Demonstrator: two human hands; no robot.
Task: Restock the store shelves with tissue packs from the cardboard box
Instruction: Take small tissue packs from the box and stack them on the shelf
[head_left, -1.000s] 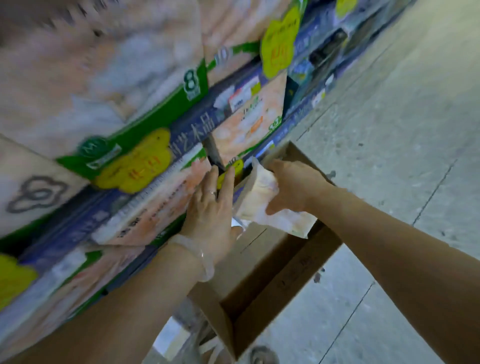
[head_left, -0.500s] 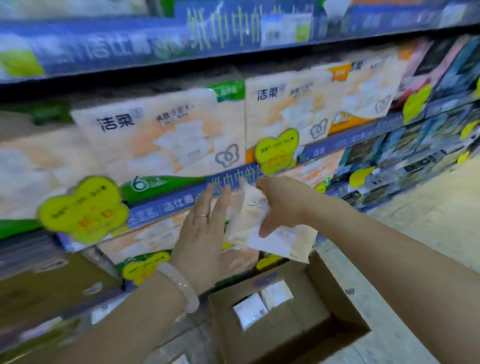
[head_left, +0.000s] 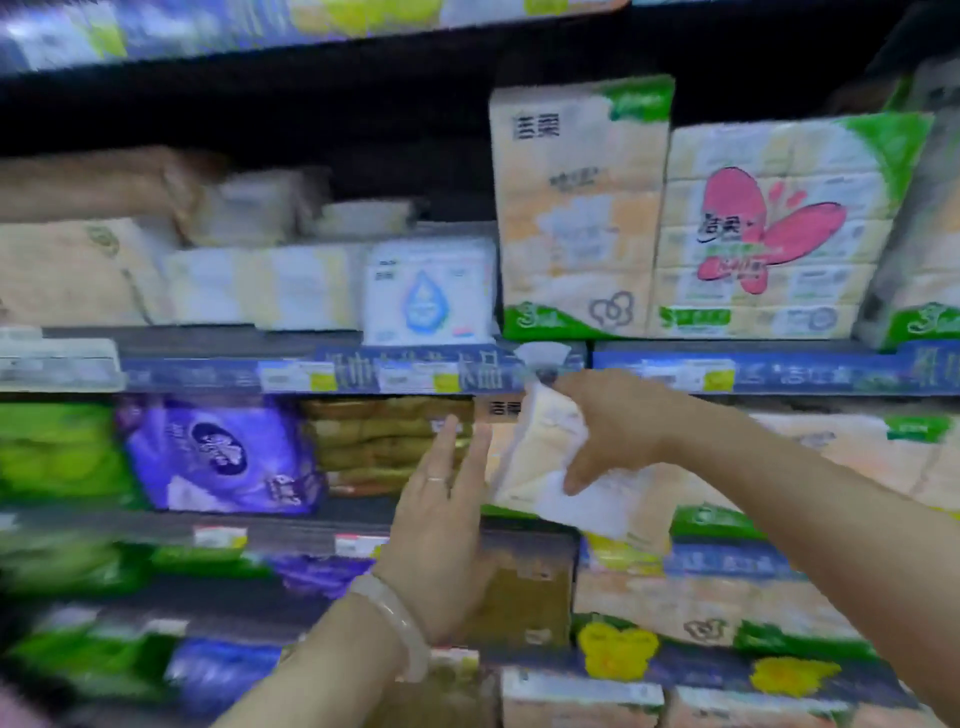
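Tissue pack (head_left: 550, 462) hangs tilted in front of the middle shelf (head_left: 779, 371), pinched by the right hand (head_left: 618, 431) whose fingers curl round its top, while the left hand (head_left: 441, 525) waits beside it with straight, empty fingers, likely to steady it.

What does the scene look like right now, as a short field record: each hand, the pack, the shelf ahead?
right hand: grips a tissue pack, raised in front of the shelves
left hand: open, fingers straight, beside the pack; whether it touches is unclear
shelf edge: blue strip with price tags, just above the pack
nearby stock: purple pack to the left
image: motion-blurred
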